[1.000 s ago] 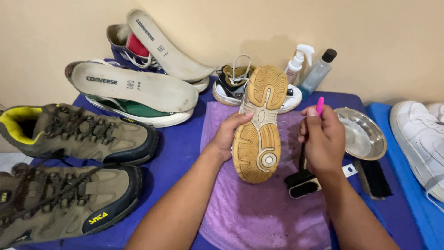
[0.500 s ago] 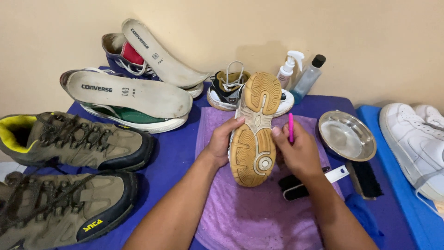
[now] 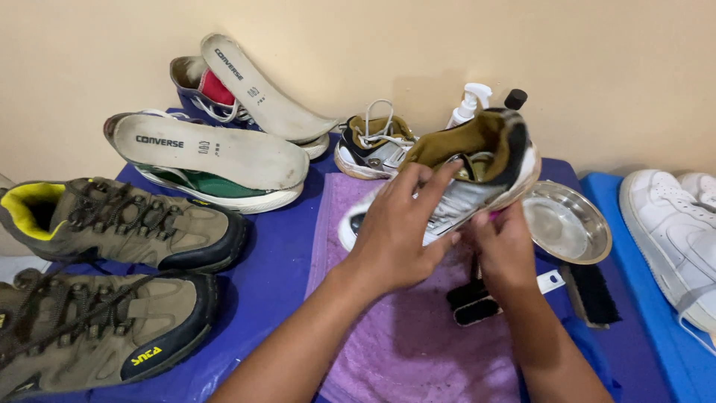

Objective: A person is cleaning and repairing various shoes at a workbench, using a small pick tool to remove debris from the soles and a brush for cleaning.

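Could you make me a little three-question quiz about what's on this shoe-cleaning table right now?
1. True or false: both hands grip the white sneaker.
2. What lies under it? A) purple towel B) newspaper C) wooden tray
3. The metal dish sits on the sneaker's ____ side.

Key: 1 true: left hand and right hand hold it. 2 A, the purple towel. 3 right.

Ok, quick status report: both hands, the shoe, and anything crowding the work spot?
Left hand grips white shoe from above. Right hand under its heel end. Shoe lifted over purple towel. Black brush and steel bowl close by.
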